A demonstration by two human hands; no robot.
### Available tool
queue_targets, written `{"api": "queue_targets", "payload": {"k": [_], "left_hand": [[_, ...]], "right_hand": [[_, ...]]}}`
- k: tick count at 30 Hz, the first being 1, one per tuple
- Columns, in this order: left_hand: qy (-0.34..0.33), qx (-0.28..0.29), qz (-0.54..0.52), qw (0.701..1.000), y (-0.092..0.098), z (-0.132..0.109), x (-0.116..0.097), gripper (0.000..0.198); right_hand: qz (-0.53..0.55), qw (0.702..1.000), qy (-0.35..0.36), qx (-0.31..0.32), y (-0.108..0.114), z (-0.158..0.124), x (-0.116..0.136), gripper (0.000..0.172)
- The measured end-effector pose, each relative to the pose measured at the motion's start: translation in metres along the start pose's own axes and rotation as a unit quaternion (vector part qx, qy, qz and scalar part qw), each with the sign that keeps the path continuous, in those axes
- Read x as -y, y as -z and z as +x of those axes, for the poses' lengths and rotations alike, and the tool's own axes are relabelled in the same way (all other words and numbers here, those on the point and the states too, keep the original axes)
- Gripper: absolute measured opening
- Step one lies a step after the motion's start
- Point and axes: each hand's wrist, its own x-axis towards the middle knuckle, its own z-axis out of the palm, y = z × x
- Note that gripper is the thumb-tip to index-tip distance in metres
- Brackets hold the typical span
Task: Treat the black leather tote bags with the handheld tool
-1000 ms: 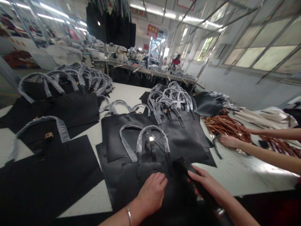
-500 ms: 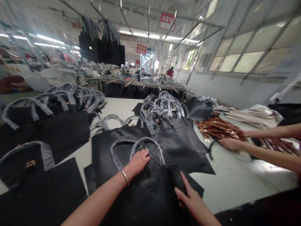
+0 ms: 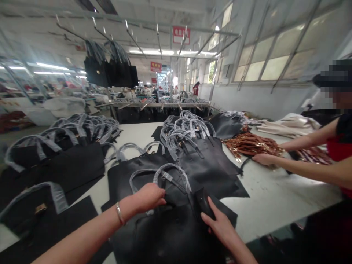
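A black leather tote bag (image 3: 176, 234) lies in front of me, its twin handles (image 3: 172, 168) wrapped in clear plastic. My left hand (image 3: 151, 197), with a bangle at the wrist, is closed over the bag's top edge by the opening; its fingertips are partly hidden. To the right, my right hand (image 3: 218, 220) grips a dark folded leather piece (image 3: 202, 201) between thumb and fingers. Whether that piece belongs to the bag, I cannot tell. More black totes lie beneath and behind, with a pile of wrapped handles (image 3: 187, 128) at the back.
Black totes (image 3: 55, 161) are stacked on the left of the white table (image 3: 132, 128). At right, a co-worker's hands (image 3: 265, 159) touch brown straps (image 3: 250, 145) with gold clasps. Beige material (image 3: 288, 124) lies behind them. Finished bags (image 3: 110, 71) hang from an overhead rack.
My left hand has moved left and down from the handle base to the bag's opening, which now gapes more. My right hand keeps its grip. The view has turned slightly, showing more of the co-worker.
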Motion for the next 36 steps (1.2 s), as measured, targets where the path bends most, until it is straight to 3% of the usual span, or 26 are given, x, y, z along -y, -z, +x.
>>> {"api": "queue_targets", "payload": {"k": [2, 4, 6, 7, 9, 12, 16, 20, 29, 33, 36], "left_hand": [[0.117, 0.037, -0.205, 0.971, -0.018, -0.022, -0.015, 0.02], [0.189, 0.043, -0.445, 0.874, -0.044, -0.041, -0.03, 0.024], [0.217, 0.0, -0.619, 0.755, -0.072, -0.055, -0.045, 0.032], [0.219, -0.031, -0.674, 0.705, -0.085, -0.06, -0.052, 0.035], [0.216, -0.092, -0.732, 0.64, -0.104, -0.066, -0.066, 0.037], [0.212, -0.142, -0.766, 0.59, -0.118, -0.069, -0.082, 0.03], [0.211, -0.16, -0.784, 0.562, -0.118, -0.07, -0.091, 0.023], [0.211, -0.169, -0.772, 0.575, -0.118, -0.073, -0.093, 0.026], [0.234, -0.23, -0.734, 0.595, -0.125, -0.072, -0.11, 0.023], [0.25, -0.236, -0.752, 0.563, -0.129, -0.069, -0.116, 0.025], [0.241, -0.237, -0.767, 0.546, -0.133, -0.067, -0.117, 0.025]], "right_hand": [[0.016, 1.0, -0.004, -0.001, -0.001, 0.003, -0.001, 0.077], [0.025, 1.0, -0.008, 0.01, -0.001, 0.003, -0.001, 0.078], [0.043, 0.999, -0.009, 0.027, 0.001, -0.003, 0.0, 0.079], [0.06, 0.997, -0.006, 0.042, 0.002, -0.01, 0.002, 0.079], [0.096, 0.991, 0.008, 0.088, 0.005, -0.028, 0.006, 0.079], [0.127, 0.975, 0.026, 0.182, 0.006, -0.06, 0.014, 0.08], [0.141, 0.954, 0.006, 0.264, 0.004, -0.088, 0.024, 0.079], [0.159, 0.936, 0.008, 0.314, -0.001, -0.094, 0.033, 0.073], [0.158, 0.934, -0.009, 0.32, -0.007, -0.089, 0.032, 0.074], [0.153, 0.948, 0.001, 0.281, -0.007, -0.09, 0.029, 0.077], [0.154, 0.94, 0.002, 0.304, -0.004, -0.092, 0.027, 0.072]]}}
